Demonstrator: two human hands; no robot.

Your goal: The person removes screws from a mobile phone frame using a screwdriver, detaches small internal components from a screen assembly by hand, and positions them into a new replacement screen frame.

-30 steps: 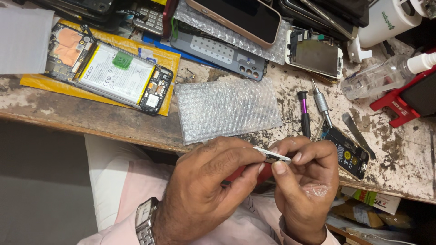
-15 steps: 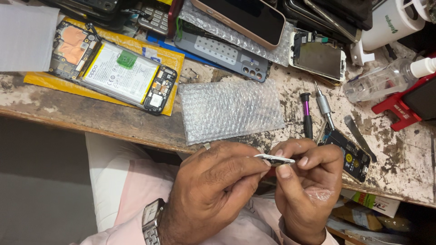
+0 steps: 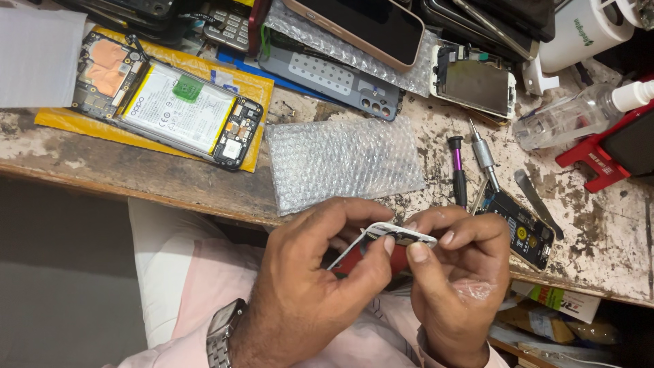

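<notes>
My left hand [image 3: 320,286] and right hand [image 3: 456,272] meet just below the near edge of the workbench [image 3: 136,170], both closed on the same thin white phone frame [image 3: 398,234]. Left thumb and forefinger pinch its lower-left run; right thumb and fingers clamp its upper-right end. The frame is tilted, edge-on to the camera, with something red behind it that I cannot make out. A metal wristwatch [image 3: 221,334] sits on my left wrist.

I note the frame is held off the bench, over my lap, apart from everything on the surface.

Just above the hands, a sheet of bubble wrap [image 3: 344,160] lies flat, its near corner reaching the bench edge. To its right stand a purple-handled screwdriver [image 3: 458,167] and a silver screwdriver [image 3: 485,158], side by side, tips pointing toward me. A small dark phone board [image 3: 521,228] lies close beside my right knuckles, overhanging the bench edge; a flat metal pry tool [image 3: 538,202] lies just beyond it.

Far left, an opened phone with exposed battery [image 3: 170,109] rests on a yellow sheet [image 3: 252,88], well apart from the hands. The back of the bench is crowded: a grey phone back cover [image 3: 327,78], a dark-screened phone [image 3: 371,27], a small screen assembly [image 3: 477,82], a clear spray bottle [image 3: 572,116], a red holder [image 3: 593,160].

Bare bench shows at the left front strip and between the pry tool and the right edge.
</notes>
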